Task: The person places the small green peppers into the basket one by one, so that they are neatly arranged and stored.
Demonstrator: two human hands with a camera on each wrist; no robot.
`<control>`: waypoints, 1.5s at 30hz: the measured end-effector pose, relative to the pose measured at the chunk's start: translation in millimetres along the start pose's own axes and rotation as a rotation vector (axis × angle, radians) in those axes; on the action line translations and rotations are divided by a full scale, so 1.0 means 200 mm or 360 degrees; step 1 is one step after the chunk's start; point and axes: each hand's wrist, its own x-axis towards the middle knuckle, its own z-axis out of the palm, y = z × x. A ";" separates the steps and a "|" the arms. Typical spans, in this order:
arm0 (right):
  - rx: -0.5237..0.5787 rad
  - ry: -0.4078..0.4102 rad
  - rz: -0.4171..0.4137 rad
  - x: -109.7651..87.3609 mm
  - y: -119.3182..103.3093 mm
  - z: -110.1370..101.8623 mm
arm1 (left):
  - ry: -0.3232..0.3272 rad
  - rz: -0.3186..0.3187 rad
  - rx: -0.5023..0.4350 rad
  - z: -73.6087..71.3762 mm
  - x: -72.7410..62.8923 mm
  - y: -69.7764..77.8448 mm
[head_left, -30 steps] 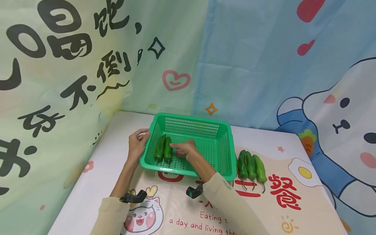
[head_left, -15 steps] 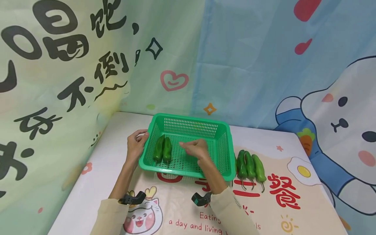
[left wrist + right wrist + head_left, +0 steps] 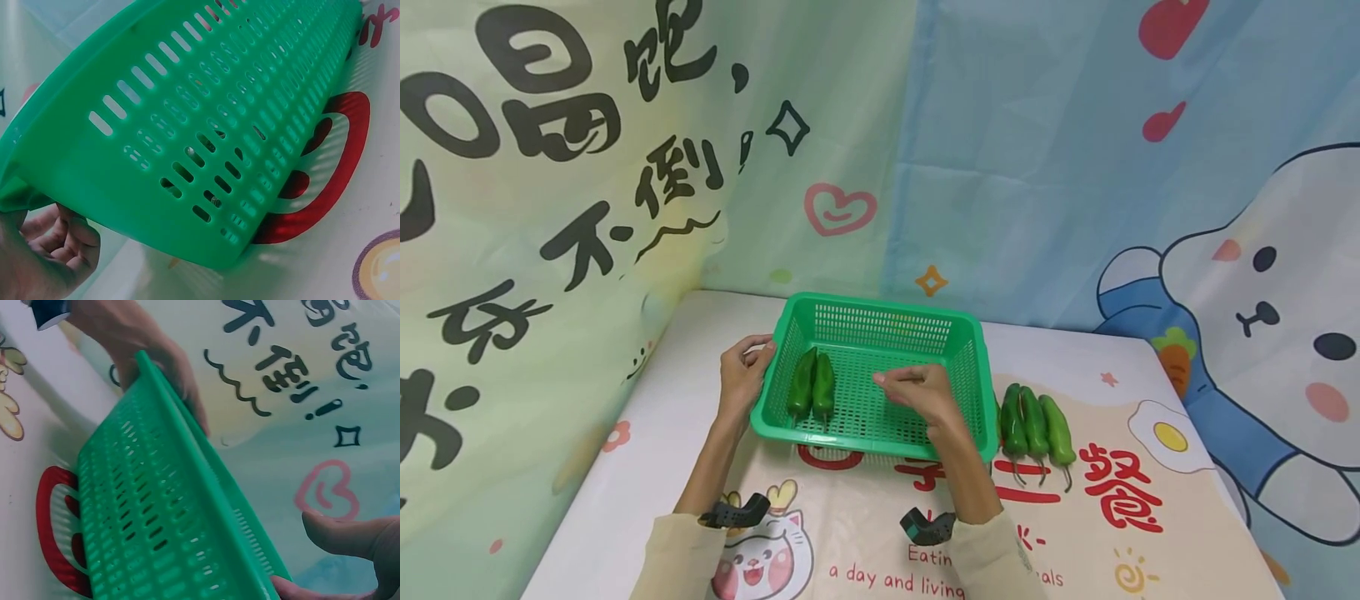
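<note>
A green plastic basket (image 3: 863,375) with slotted walls stands on the table. Inside, along its left end, lie two green peppers, one long and dark (image 3: 802,385) and the other (image 3: 823,387) close beside it. My left hand (image 3: 742,382) grips the basket's left rim, and the left wrist view shows its curled fingers (image 3: 65,240) under that rim. Over the right half of the basket is my right hand (image 3: 921,393), apart from the peppers. In the right wrist view its thumb (image 3: 340,536) and a finger are spread with nothing between them.
Right of the basket, several more green peppers (image 3: 1033,425) lie side by side, stems toward me, one partly hidden by the basket wall. A printed cloth (image 3: 1120,550) covers the table. Printed curtains (image 3: 1037,192) hang behind and at the left.
My right hand has moved away from the two peppers in the basket, rightward over its floor. The left hand keeps its place at the rim. The view has shifted slightly.
</note>
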 end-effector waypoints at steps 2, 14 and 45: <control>0.0032 -0.0018 0.0011 -0.01 0.00 -0.02 | 0.0000 -0.0007 -0.0004 0.00 0.00 0.00; 0.0128 -0.0015 0.0035 -0.03 0.00 -0.14 | -0.0005 -0.0024 -0.0010 0.00 0.01 0.01; 0.0169 0.0161 0.0174 -0.19 0.01 -0.54 | -0.0009 -0.0029 -0.0032 -0.01 0.00 0.01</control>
